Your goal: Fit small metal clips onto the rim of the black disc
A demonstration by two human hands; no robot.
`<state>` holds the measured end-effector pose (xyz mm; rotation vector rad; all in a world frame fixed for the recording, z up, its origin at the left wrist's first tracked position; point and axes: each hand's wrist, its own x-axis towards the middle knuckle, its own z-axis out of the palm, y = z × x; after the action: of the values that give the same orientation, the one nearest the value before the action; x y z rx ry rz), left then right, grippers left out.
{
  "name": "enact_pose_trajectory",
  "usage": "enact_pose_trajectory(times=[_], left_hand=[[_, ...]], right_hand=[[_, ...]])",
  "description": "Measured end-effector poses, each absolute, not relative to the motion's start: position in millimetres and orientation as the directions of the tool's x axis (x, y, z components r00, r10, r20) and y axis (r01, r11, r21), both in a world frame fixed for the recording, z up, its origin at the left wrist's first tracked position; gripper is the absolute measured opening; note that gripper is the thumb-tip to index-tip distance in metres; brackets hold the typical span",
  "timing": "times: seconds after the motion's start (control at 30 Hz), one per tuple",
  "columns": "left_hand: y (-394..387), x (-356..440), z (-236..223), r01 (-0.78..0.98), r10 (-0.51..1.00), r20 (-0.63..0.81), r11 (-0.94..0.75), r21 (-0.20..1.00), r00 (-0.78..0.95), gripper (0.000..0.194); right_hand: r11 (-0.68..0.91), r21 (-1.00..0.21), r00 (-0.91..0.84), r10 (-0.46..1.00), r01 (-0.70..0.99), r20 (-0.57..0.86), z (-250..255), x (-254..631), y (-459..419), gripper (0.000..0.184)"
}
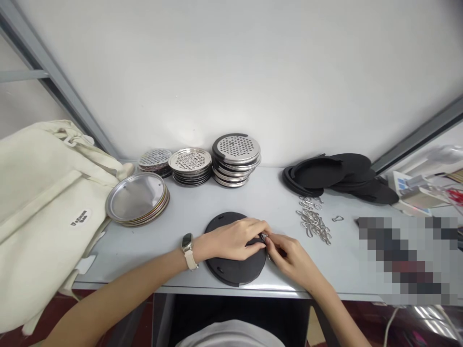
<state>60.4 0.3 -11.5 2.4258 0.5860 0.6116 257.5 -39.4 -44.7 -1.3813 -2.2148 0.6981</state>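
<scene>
A round black plate with small slots lies on the grey table near its front edge. My left hand, a watch on its wrist, rests across the plate with thumb and fingers closed at its right rim. From the other side, my right hand pinches a small shiny metal clip against that rim. The fingers cover most of the clip, so how it sits on the plate is hidden. To the right of my right hand lies a loose pile of silver wire clips, with a single clip apart from it.
At the back stand a stack of perforated metal grater discs, a taller rimmed stack and a smaller stack. Smooth metal discs lie left, beside a cream bag. Black plates are heaped back right. A blurred-out patch covers the right.
</scene>
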Motion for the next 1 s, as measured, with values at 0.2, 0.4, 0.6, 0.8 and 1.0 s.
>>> enact_pose_trajectory(times=[0.2, 0.4, 0.6, 0.8, 1.0], left_hand=[[0.0, 60.7, -11.7, 0.266, 0.544, 0.271, -0.712, 0.649, 0.794, 0.025], [0.3, 61.4, -11.5, 0.283, 0.542, 0.285, -0.736, 0.615, 0.791, 0.024], [1.0, 62.8, -13.2, 0.335, 0.519, 0.342, -0.816, 0.471, 0.783, 0.021], [0.7, 63.5, -14.1, 0.347, 0.497, 0.364, -0.846, 0.404, 0.788, 0.022], [1.2, 63.3, -15.7, 0.349, 0.506, 0.350, -0.837, 0.422, 0.789, 0.020]], right_hand=[[0.399, -0.605, -0.425, 0.899, 0.689, 0.108, -42.7, 257.2, -39.8, 0.024], [0.426, -0.590, -0.434, 0.891, 0.687, 0.138, -42.3, 258.0, -40.5, 0.020], [0.418, -0.573, -0.428, 0.895, 0.705, 0.127, -44.9, 258.7, -39.9, 0.028], [0.422, -0.573, -0.429, 0.894, 0.703, 0.131, -45.2, 258.5, -39.8, 0.030], [0.421, -0.575, -0.425, 0.895, 0.701, 0.137, -44.6, 258.5, -39.7, 0.030]])
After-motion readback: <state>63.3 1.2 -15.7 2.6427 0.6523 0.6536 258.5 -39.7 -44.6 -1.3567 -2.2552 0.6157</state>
